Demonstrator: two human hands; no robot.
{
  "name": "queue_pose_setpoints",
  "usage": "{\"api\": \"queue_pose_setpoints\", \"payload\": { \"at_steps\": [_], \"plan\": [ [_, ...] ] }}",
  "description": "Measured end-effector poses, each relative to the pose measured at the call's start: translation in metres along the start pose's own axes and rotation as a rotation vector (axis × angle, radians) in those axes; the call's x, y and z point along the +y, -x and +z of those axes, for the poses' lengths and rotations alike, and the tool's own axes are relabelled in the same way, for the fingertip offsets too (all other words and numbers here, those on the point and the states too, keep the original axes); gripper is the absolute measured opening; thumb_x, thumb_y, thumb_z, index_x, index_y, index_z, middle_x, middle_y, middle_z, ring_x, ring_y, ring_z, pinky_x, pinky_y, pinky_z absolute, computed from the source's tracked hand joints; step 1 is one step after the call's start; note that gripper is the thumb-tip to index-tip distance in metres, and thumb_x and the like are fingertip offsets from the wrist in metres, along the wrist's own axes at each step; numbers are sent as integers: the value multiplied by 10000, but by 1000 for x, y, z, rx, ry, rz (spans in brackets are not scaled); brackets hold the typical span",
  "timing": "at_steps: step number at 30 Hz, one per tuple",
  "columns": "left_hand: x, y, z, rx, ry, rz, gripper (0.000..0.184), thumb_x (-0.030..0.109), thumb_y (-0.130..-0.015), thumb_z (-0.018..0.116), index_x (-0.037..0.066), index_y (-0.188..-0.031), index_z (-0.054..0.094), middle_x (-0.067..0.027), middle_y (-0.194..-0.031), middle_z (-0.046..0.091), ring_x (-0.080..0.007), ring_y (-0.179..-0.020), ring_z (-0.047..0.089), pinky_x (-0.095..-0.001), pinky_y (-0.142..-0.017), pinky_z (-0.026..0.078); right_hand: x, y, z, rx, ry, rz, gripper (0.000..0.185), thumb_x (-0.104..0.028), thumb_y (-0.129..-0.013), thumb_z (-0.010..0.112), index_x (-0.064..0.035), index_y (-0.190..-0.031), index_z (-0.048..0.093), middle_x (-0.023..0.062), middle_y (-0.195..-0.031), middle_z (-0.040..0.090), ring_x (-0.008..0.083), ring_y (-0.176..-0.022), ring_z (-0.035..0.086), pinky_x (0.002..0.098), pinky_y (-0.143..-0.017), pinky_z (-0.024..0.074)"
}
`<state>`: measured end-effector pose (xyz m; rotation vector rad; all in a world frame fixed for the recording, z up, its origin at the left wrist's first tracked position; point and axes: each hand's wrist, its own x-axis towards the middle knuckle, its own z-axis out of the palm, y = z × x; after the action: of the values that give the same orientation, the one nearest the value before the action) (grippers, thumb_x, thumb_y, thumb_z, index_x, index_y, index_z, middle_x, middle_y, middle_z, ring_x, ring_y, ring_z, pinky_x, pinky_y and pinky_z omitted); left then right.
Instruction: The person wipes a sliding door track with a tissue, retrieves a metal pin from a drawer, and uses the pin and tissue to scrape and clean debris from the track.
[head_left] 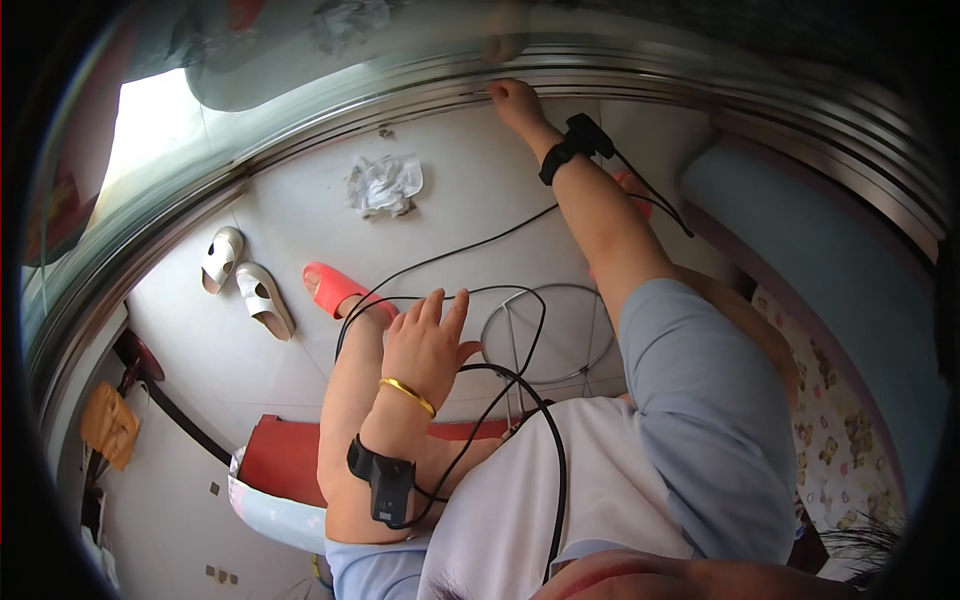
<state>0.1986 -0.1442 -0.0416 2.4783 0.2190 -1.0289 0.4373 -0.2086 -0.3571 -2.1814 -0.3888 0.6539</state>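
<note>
My right hand (516, 106) reaches far forward to a metal sliding track (420, 97) below a glass panel (270, 95). Its fingers are curled closed against the track edge; anything inside them is too small or hidden to make out. My left hand (425, 345) is over my thigh near my lap, palm down, fingers stretched out and holding nothing. A yellow bangle (408, 395) circles that wrist. Black strapped devices sit on my left forearm (384, 484) and right wrist (572, 148), with black cables running from them across my lap.
Crumpled white tissue (385, 186) lies on the tiled floor. White sandals (262, 300) stand to the left; a red slipper (335, 290) is on my foot. A round metal stool frame (545, 335), a red seat (285, 460) and a tan bag (109, 425) are nearby.
</note>
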Motion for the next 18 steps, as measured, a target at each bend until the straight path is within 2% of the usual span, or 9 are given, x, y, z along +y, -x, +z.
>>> {"api": "queue_pose_setpoints", "payload": {
  "at_steps": [4,6,8,10,11,14,16,17,18],
  "plan": [
    [-12,-14,-8,-57,156,-27,489,270,-804,588,76,-1224,433,-151,-1174,481,-269,-1019,509,-372,-823,424,5,-3,16,33,-67,-2,218,-185,-809,508,-41,-913,635,153,-876,631,299,-814,598,350,-716,465],
    [-29,-24,24,73,905,-203,420,220,-808,588,64,-1181,475,-154,-1120,518,-277,-921,562,-372,-767,459,1,-5,19,83,-92,-25,201,-185,-792,518,-45,-866,641,159,-847,628,324,-803,593,373,-711,468],
    [-63,-64,41,-16,748,0,397,195,-794,602,47,-1148,501,-153,-1068,557,-276,-872,589,-358,-747,475,-5,-3,12,32,-76,51,194,-176,-791,517,-47,-862,643,160,-847,627,325,-809,593,376,-716,469],
    [-84,-132,28,21,380,17,403,124,-797,591,73,-1182,484,-98,-989,593,-190,-800,612,-265,-686,483,-5,-4,8,7,-45,42,224,-199,-802,515,-44,-907,638,158,-879,628,313,-833,595,363,-731,465],
    [-93,-170,26,124,256,-13,424,124,-787,599,72,-1190,478,-86,-943,606,-199,-756,605,-285,-660,483,-5,-3,6,-26,-17,46,257,-221,-812,514,-42,-951,634,157,-911,630,300,-857,598,350,-747,460],
    [-148,-297,71,167,533,-193,573,91,-779,575,126,-1299,336,-129,-853,614,-179,-660,586,-308,-552,462,-13,1,3,20,-9,38,255,-220,-804,513,-40,-938,636,166,-879,629,322,-838,597,359,-736,463],
    [-107,-295,48,94,1273,-303,614,94,-771,584,147,-1307,288,-114,-674,583,-169,-573,561,-252,-484,428,-13,-1,5,-8,-8,63,252,-220,-801,513,-34,-917,637,172,-859,627,333,-828,595,368,-728,464],
    [-117,-309,68,86,1282,-316,614,94,-771,584,147,-1307,288,-114,-674,583,-169,-573,561,-252,-484,428,-14,-2,7,-18,-9,83,250,-219,-798,512,-27,-896,638,179,-840,625,344,-817,593,376,-720,465],
    [-132,-340,100,161,987,-356,664,191,-708,618,117,-1295,315,-155,-829,593,-246,-740,578,-308,-620,451,-14,-2,9,-30,-1,90,250,-219,-798,512,-27,-896,638,179,-840,625,344,-817,593,376,-720,465]
  ]
}}
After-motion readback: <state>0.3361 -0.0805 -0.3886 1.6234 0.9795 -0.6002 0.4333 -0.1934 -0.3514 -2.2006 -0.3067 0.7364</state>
